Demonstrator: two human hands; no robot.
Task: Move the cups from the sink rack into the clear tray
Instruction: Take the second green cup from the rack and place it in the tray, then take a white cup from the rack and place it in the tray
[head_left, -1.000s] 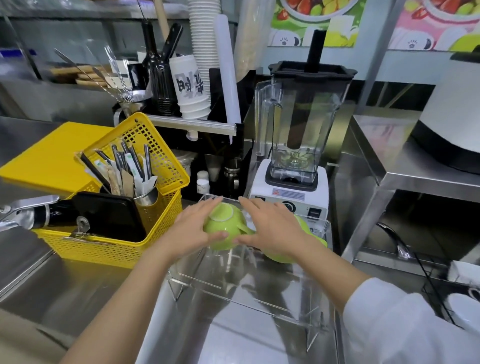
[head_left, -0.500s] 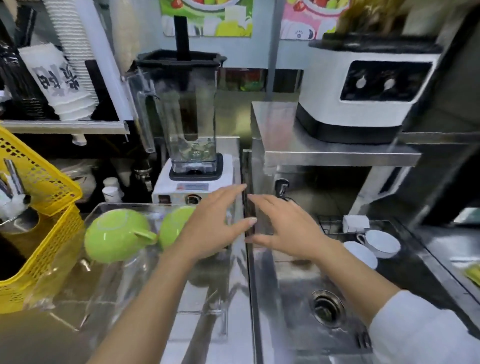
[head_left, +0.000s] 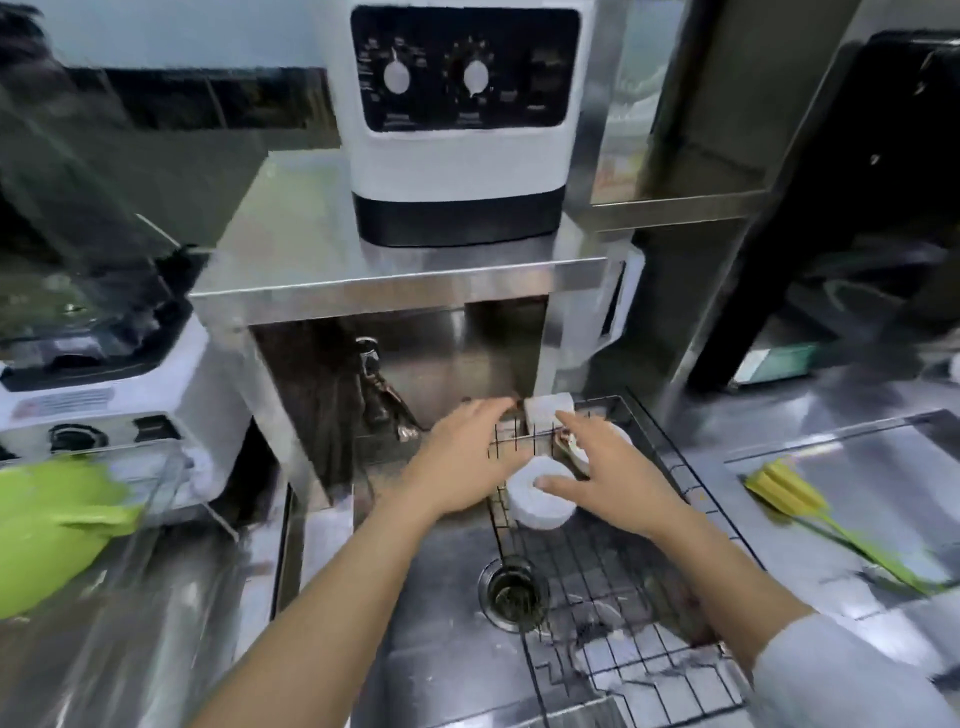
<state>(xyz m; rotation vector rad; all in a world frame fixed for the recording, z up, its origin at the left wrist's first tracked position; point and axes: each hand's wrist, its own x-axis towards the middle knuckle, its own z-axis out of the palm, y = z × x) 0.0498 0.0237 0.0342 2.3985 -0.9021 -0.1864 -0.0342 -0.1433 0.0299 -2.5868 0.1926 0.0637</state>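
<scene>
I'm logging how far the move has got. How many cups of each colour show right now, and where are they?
White cups on the sink rack: 2, one upside down and one behind the right hand.
Green cups in the clear tray: 1.
Total: 3

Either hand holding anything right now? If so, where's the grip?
Nothing held yet. Left hand and right hand are spread open over the upside-down white cup on the sink rack; right thumb touches its base.

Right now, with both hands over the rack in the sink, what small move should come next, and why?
Probably lower and close both hands around the upside-down white cup. The left hand and right hand are open on either side of it, the right thumb already touching its base, and nothing is gripped yet. It sits on the wire rack, and a green cup already lies in the clear tray.
</scene>
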